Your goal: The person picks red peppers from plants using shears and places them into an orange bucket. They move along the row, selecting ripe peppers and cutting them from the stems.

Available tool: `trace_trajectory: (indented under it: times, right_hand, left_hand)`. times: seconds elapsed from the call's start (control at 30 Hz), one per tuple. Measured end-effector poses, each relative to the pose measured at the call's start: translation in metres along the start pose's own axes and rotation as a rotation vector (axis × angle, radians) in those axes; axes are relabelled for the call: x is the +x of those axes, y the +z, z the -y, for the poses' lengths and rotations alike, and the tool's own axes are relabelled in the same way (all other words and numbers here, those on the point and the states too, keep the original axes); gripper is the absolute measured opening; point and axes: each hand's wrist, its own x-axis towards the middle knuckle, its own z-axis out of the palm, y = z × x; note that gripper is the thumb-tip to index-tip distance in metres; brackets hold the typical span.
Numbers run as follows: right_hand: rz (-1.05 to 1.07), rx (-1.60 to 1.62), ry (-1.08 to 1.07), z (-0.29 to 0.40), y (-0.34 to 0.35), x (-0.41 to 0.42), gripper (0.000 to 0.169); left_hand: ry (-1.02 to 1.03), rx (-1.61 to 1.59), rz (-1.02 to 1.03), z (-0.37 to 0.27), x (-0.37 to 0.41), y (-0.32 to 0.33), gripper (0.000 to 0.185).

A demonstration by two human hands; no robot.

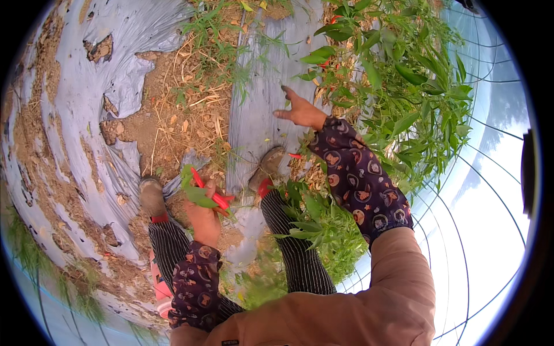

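Red chili peppers (220, 200) with green leaves among them are held in my left hand (202, 222), low in front of my body. My right hand (301, 110) reaches forward over the plastic mulch film, thumb and fingers apart and nothing in it. It is beside the leafy chili pepper plants (404, 93), apart from the fruit. A few red peppers show among the foliage, one red pepper (325, 64) ahead of my right hand. Another red pepper (294, 155) lies low near my shoe.
Grey plastic mulch film (264, 65), torn in places, covers the soil. Dry grass and weeds (207, 95) run between the strips. A pink container (161, 289), partly hidden, stands by my leg. The wire-ribbed plastic wall (489, 173) of a greenhouse tunnel curves along the right.
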Motion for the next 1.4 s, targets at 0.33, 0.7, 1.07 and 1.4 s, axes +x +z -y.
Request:
trace_trajectory:
  times: [0.33, 0.7, 1.07, 1.4]
  right_hand:
    - [-0.819, 1.238, -0.085, 0.007, -0.185, 0.129, 0.034]
    - [-0.469, 1.605, 0.089, 0.053, -0.050, -0.021, 0.033]
    - [-0.257, 1.072, 0.132, 0.110, 0.096, -0.144, 0.021]
    - [-0.003, 1.341, 0.219, 0.094, 0.148, -0.104, 0.024]
  left_hand:
    - [-0.136, -0.063, 0.069, -0.004, 0.010, -0.005, 0.018]
    - [-0.150, -0.118, 0.210, -0.004, 0.013, -0.007, 0.013]
    - [-0.380, 0.182, 0.370, 0.011, 0.010, 0.020, 0.024]
    - [-0.444, 0.331, 0.185, 0.029, 0.016, 0.023, 0.019]
